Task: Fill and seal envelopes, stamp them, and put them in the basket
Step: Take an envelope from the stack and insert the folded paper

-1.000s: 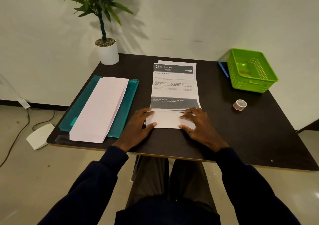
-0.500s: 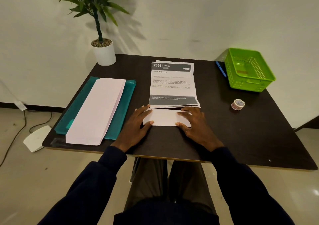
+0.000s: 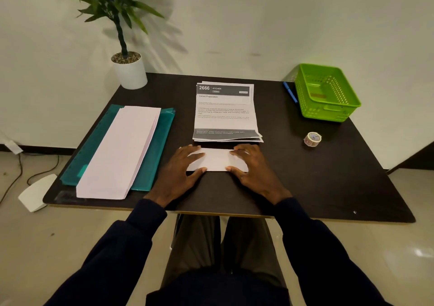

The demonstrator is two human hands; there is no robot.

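Now ur L hand + R hand press flat, fingers spread, on folded paper near table front edge, below printed sheets.

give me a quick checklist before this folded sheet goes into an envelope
1. Folded sheet lies flat on the table, left hand and right hand pressing its ends: ok.
2. Crease fully set along the fold: cannot tell.
3. A hand free to fetch an envelope: not ok, both are on the sheet.
4. Envelope stack on the teal folder, on the left hand's side, uncovered: ok.
5. Sticker roll on the table to the right, nothing on it: ok.
6. Green basket upright at the far right corner, opening unblocked: ok.
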